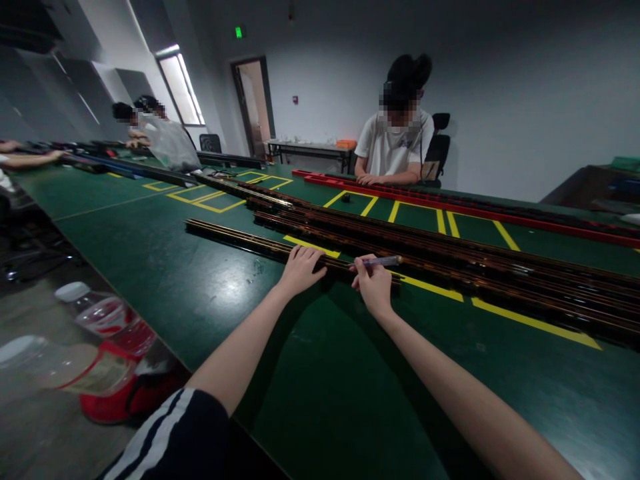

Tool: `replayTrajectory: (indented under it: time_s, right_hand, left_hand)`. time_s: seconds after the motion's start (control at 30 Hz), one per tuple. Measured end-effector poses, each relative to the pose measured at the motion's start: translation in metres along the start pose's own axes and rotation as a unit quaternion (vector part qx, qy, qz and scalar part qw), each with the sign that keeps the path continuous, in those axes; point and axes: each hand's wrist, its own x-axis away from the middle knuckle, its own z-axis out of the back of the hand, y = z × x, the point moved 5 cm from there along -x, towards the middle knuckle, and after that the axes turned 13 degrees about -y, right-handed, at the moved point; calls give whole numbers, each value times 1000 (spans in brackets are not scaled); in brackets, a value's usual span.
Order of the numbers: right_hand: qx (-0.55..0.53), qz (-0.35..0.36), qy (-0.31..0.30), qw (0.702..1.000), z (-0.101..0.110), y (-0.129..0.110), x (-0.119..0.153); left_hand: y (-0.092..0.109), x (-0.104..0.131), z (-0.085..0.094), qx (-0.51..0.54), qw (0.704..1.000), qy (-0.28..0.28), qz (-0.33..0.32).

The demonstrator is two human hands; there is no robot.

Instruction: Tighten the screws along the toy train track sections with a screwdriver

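At the centre of the frame, the left hand (301, 267) is resting palm-down with loose, spread fingers on the near dark strip (235, 237), which is lying along the green bench (200, 287). Just right of it, the right hand (373, 283) is gripping a pen (383, 261) over the same strip. More strips (450, 250) are lying behind, and a seated person (397, 143) is facing across at upper centre.

Dim room, glare patch on the green table (220, 283), edges bowed and blurred.
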Motion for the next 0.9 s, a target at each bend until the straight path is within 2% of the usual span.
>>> replayTrajectory:
  time_s: [0.3,0.7,0.9]
  right_hand:
    - [4,1,-5,1000,-1,-1,0]
    - [5,3,19,1000,2,-3,1]
    - [-5,1,-1,1000,1,-1,0]
  left_hand:
    - [-4,1,1,0,1000,15,27]
    - [-5,0,0,10,1000,11,19]
    - [-5,1,1,18,999,13,24]
